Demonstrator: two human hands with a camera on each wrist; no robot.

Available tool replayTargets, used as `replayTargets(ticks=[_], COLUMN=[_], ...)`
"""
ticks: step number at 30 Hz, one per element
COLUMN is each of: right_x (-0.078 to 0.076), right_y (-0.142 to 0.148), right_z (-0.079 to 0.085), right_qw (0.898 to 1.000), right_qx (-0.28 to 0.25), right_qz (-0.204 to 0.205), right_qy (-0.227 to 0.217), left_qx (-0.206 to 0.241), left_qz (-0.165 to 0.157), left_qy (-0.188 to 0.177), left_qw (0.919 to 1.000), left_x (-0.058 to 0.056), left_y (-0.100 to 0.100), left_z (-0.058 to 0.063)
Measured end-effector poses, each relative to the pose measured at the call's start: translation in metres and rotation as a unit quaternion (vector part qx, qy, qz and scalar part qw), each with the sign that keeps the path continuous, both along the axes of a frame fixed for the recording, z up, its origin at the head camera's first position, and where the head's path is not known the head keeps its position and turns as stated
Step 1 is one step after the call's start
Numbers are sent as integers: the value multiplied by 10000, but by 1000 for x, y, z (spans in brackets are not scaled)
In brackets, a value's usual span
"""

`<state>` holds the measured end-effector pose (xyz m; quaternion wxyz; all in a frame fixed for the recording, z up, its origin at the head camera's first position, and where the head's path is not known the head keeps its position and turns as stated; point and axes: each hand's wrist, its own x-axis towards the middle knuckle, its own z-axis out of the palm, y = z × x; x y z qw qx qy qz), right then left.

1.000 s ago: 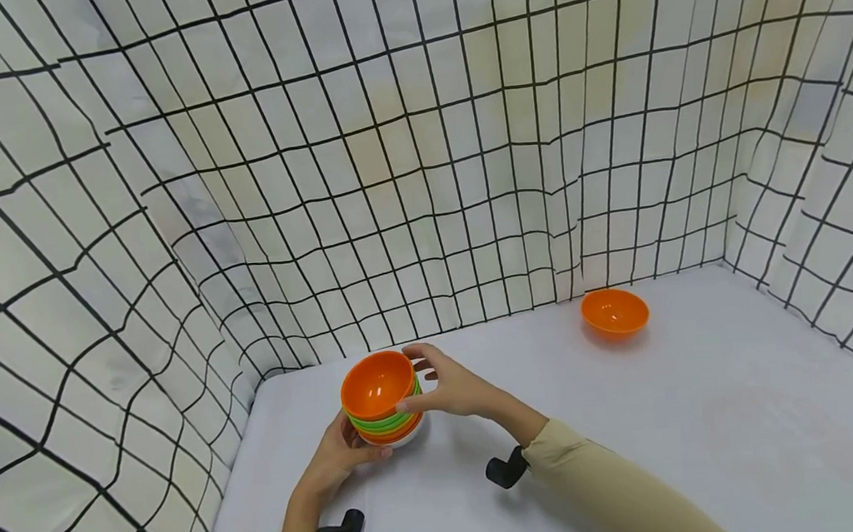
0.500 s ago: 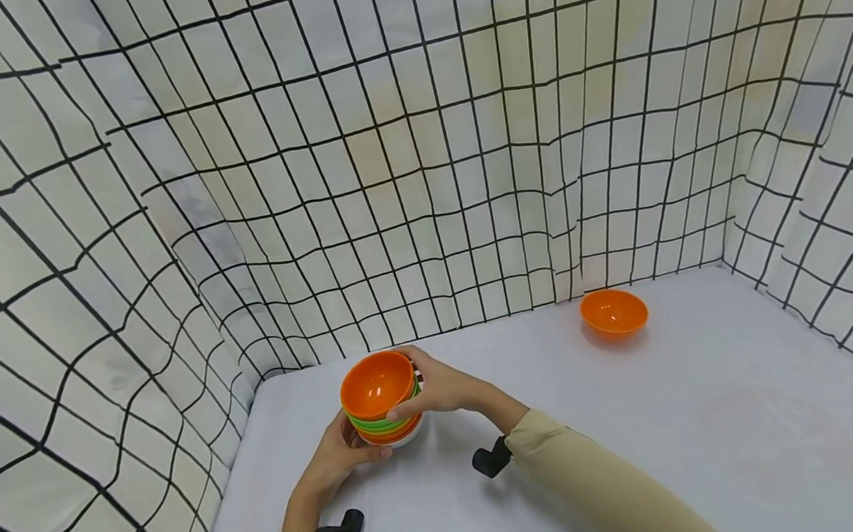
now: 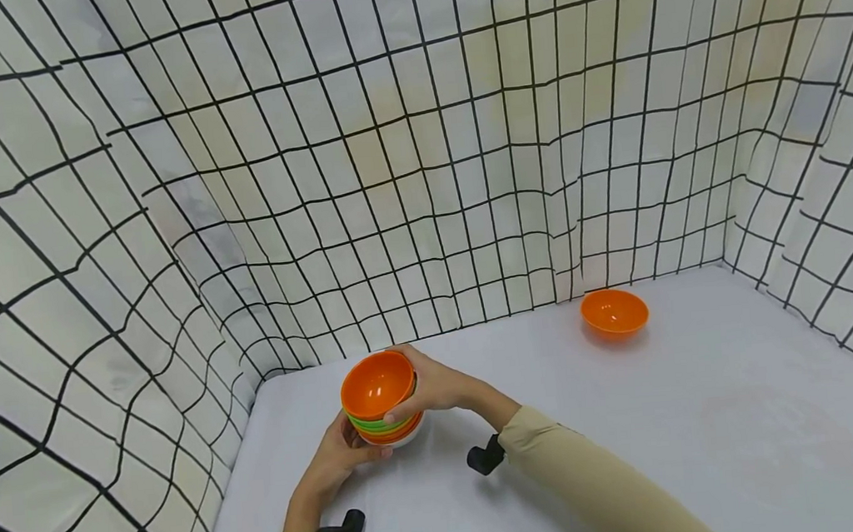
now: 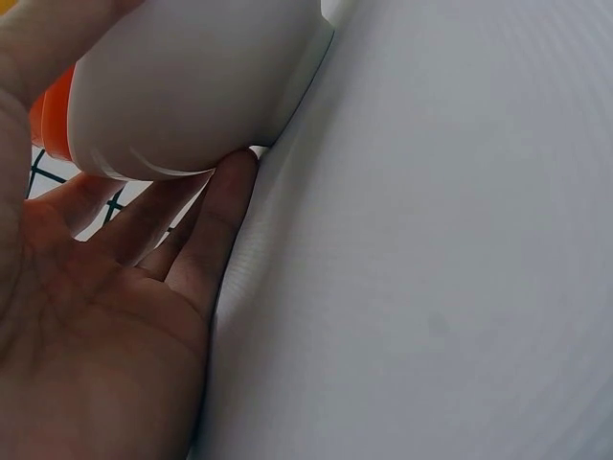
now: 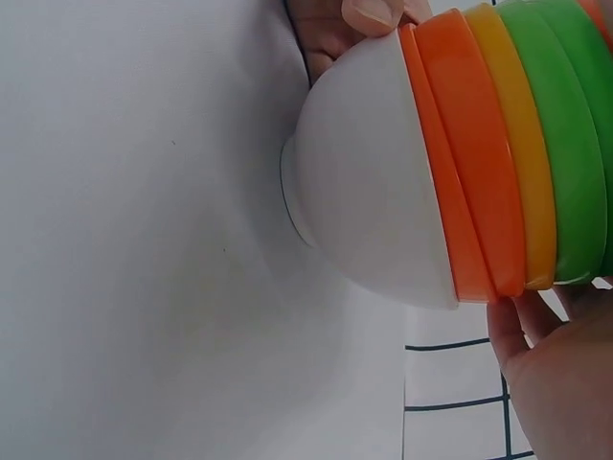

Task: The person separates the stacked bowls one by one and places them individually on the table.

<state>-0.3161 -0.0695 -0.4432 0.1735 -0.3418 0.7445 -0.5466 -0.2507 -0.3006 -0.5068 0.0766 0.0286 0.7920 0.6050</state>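
Note:
A stack of nested bowls stands on the table, a white bowl (image 5: 369, 172) at its base. Above the white one come orange bowls (image 5: 469, 144), a yellow bowl (image 5: 512, 134) and green bowls (image 5: 556, 125), with an orange bowl (image 3: 375, 383) on top. My left hand (image 3: 334, 459) holds the stack low on its left side, the fingers reaching around the white bowl with one fingertip by its foot. From the right, my right hand (image 3: 436, 386) grips the upper stack, thumb on the near side and fingers behind, partly hidden.
A single orange bowl (image 3: 614, 313) sits apart at the back right of the white table (image 3: 679, 413). Behind and on both sides hangs a white curtain (image 3: 465, 179) with a black grid. Black wrist mounts (image 3: 344, 530) show at both sleeves.
My right hand has slid left onto the stack, its thumb and fingers closing in around the upper bowls. The left hand and the stack stay in place.

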Motion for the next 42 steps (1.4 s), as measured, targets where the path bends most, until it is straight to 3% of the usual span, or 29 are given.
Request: replayTargets(ticks=[42], right_x=[6], right_y=[1], right_z=[-5], right_qw=[9980], right_qx=[-201], right_qz=[-462], right_qy=[383], left_qx=[48], left_qz=[-76], left_qy=[36], left_qw=[10000], left_x=[0], left_y=[-1], left_z=[0])
